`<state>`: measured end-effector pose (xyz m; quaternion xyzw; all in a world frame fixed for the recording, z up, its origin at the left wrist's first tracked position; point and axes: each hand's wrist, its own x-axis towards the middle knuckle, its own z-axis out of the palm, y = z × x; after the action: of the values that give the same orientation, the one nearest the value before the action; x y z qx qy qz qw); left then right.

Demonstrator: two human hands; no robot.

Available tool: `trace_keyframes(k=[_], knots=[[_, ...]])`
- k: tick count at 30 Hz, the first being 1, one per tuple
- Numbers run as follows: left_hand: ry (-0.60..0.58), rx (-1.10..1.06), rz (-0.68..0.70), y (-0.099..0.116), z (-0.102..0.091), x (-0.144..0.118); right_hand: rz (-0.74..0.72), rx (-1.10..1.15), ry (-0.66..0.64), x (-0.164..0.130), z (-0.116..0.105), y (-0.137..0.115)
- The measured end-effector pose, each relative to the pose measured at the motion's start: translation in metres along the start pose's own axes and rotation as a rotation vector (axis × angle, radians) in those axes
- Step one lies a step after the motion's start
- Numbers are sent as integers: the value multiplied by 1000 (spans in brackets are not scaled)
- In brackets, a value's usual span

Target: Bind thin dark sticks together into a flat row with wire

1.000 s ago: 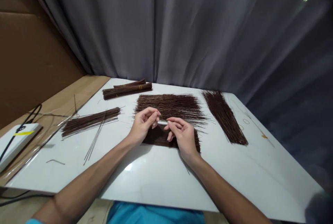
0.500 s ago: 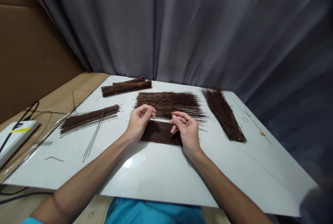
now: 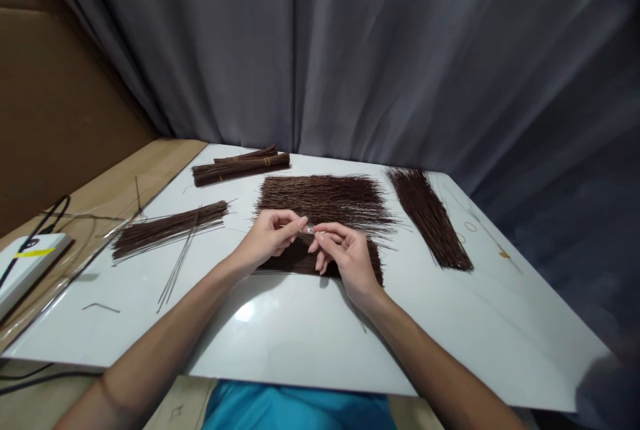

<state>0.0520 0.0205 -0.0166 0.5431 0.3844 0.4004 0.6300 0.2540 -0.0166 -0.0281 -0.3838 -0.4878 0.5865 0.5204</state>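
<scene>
Closest, 2 bare forearms reach over the white tabletop [image 3: 300,343]. Both hands meet above a dark flat sheaf of sticks [image 3: 300,258] lying just under them. Left hand [image 3: 267,238] has thumb and forefinger pinched on 1 end of a small thin piece [image 3: 311,231], too small to identify; right hand [image 3: 345,253] pinches the other end, its remaining fingers curled. To the left lie a few loose thin sticks [image 3: 177,269] and a slanted stick pile [image 3: 167,228]. Just beyond the hands spreads a wide layer of brown sticks [image 3: 323,198], and to the right a long slanted pile [image 3: 430,217]. Farther left, tied bundles [image 3: 240,167] rest near the tabletop's back edge. Behind everything hangs a grey curtain [image 3: 350,50].
</scene>
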Motion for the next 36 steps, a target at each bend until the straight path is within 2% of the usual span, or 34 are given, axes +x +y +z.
trace_keyframes(k=[6,15,22,31,36], knots=[[-77,75,-7,5,-2,-3,13,-30,-2,1,0,9],[-69,142,-89,9,-8,-2,95,-72,-45,3,-1,17],[-135,177,-99,3,-17,2,80,-85,-46,2,-1,20],[-123,215,-111,0,-22,3,74,-140,-33,3,-3,26],[-124,160,-123,-2,-21,3,57,-188,-16,3,-4,28]])
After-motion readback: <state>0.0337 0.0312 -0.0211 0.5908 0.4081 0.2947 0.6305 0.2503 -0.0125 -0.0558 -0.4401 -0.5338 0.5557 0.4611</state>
